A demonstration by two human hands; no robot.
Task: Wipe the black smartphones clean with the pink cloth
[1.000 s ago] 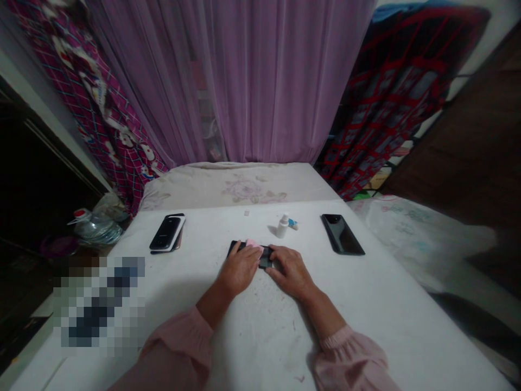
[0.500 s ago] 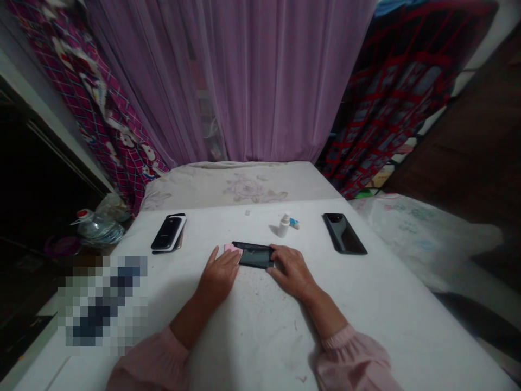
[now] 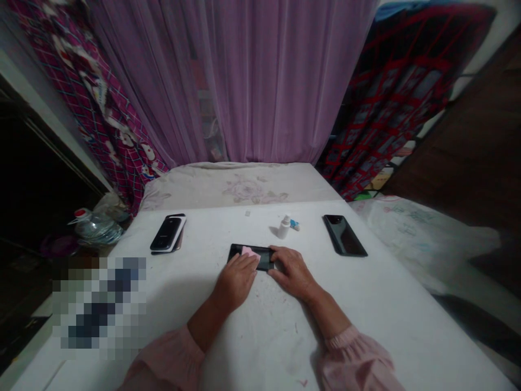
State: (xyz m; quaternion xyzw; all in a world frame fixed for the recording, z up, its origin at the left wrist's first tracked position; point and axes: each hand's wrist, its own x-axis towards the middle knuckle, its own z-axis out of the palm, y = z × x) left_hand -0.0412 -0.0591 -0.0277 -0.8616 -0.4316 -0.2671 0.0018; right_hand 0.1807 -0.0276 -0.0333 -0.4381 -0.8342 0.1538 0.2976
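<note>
A dark smartphone [image 3: 265, 262] lies flat and sideways on the white-covered table in front of me. My left hand [image 3: 237, 278] presses a small pink cloth [image 3: 250, 253] onto the phone's surface, fingers close together over it. The phone's right end is gripped by my right hand [image 3: 293, 271], with the thumb at the near edge and the fingers at the far edge. Just beyond stands a small white spray bottle [image 3: 284, 227], and a little blue-and-white packet [image 3: 295, 224] lies beside it.
Stacked phones [image 3: 166, 234] lie at the left, and another dark phone [image 3: 345, 235] at the right. A tiny pale square [image 3: 247, 213] sits farther back. Purple curtains [image 3: 277, 81] hang behind the table [image 3: 260, 347]. A large water bottle [image 3: 97, 227] stands off the left edge.
My left hand has slid the pink cloth rightward along the phone, from its left end to nearer the middle. My right hand keeps its hold on the right end.
</note>
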